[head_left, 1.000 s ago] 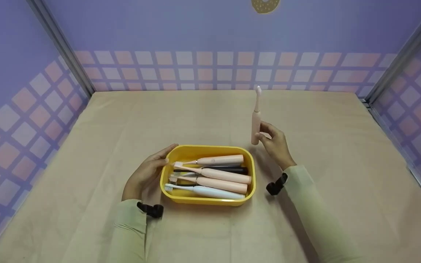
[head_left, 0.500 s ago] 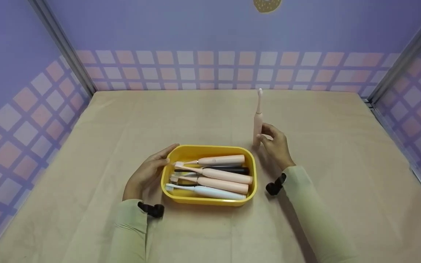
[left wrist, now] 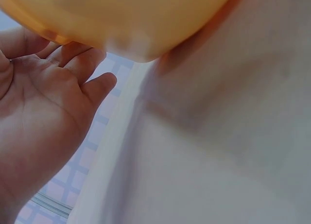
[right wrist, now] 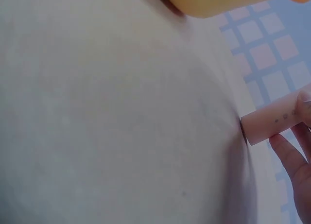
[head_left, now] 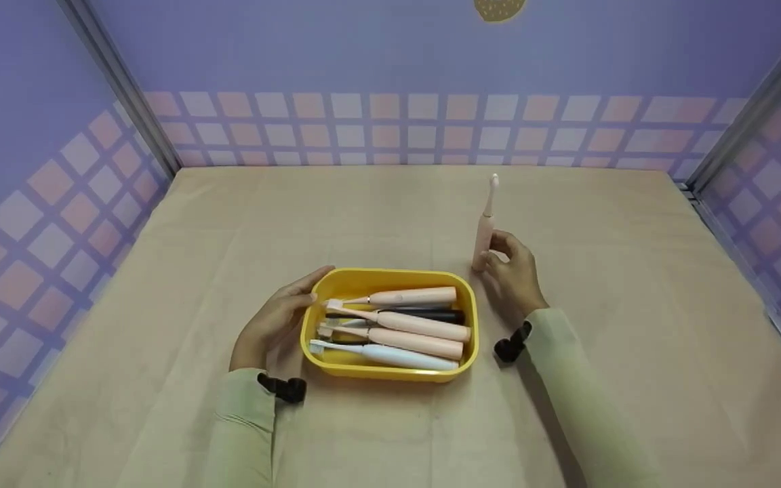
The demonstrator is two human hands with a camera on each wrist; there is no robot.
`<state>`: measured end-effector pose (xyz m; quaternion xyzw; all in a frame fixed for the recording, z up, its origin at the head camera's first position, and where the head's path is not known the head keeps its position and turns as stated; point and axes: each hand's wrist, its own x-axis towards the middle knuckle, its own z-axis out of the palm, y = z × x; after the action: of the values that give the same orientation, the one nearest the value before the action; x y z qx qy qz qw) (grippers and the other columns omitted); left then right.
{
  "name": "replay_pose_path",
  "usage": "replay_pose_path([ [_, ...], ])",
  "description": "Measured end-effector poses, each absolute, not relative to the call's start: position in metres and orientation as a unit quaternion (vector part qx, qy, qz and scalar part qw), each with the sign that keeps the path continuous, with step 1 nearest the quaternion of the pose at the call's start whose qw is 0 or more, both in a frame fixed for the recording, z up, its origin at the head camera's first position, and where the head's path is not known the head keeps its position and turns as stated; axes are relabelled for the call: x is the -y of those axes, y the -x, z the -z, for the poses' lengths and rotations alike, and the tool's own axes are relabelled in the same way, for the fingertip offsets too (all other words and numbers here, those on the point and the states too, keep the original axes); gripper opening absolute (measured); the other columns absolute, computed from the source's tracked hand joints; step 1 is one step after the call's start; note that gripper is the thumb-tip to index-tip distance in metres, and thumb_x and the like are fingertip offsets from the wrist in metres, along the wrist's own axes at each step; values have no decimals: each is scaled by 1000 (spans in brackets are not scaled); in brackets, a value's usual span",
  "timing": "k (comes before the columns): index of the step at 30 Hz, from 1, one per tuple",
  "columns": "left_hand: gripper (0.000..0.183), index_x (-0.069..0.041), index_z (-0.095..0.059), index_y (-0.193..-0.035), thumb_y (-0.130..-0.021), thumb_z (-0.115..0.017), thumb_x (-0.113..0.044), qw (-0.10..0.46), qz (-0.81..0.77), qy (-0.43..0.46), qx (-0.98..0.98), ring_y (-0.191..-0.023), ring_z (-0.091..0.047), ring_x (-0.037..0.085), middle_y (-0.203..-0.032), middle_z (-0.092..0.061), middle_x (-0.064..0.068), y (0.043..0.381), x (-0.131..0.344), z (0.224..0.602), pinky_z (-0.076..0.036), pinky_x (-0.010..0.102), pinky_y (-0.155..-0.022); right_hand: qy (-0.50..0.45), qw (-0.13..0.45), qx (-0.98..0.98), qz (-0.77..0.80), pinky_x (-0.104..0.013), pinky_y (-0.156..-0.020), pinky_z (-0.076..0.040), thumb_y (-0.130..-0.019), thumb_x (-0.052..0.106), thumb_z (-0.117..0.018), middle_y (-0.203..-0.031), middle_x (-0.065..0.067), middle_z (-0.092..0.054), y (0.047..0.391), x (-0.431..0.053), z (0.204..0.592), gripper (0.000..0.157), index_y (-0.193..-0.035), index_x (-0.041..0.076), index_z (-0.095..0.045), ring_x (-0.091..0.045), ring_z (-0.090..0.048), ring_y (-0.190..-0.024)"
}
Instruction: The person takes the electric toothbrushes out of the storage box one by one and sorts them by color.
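Observation:
My right hand pinches a pale pink electric toothbrush by its handle, to the right of the yellow box. It stands nearly upright, head up and tilted slightly right; in the right wrist view its handle end is right at the tablecloth. At the left end of the yellow box, my left hand holds the wall, thumb at the rim. Several electric toothbrushes lie inside, heads to the left: pink ones, a white one and a black one, partly covered. In the left wrist view some fingertips are hidden behind the box.
A beige tablecloth covers the table. Purple walls with a pink and white tile pattern close off the back and both sides, with grey metal posts at the corners.
The right hand has lowered the pink toothbrush slightly and shifted it a little right; its top now leans further right. The left hand keeps its hold on the box.

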<state>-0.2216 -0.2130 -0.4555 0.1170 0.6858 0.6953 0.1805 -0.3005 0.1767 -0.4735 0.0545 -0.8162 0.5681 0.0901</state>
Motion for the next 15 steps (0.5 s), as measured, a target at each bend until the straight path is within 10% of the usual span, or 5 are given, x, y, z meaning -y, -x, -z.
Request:
replay_pose_path([
  [15,56,-10,-27,-153,-99,-42,-8,184,-702,-116,-678,-143,-29,22,-159,-25,8,222,213,455,-38,16,-105,-34,81,817,-570,-39,-112,-37,-90,15,-64,-126,-7,-61,301,-178,475,38,-127,11,-55,-21,-54,-121],
])
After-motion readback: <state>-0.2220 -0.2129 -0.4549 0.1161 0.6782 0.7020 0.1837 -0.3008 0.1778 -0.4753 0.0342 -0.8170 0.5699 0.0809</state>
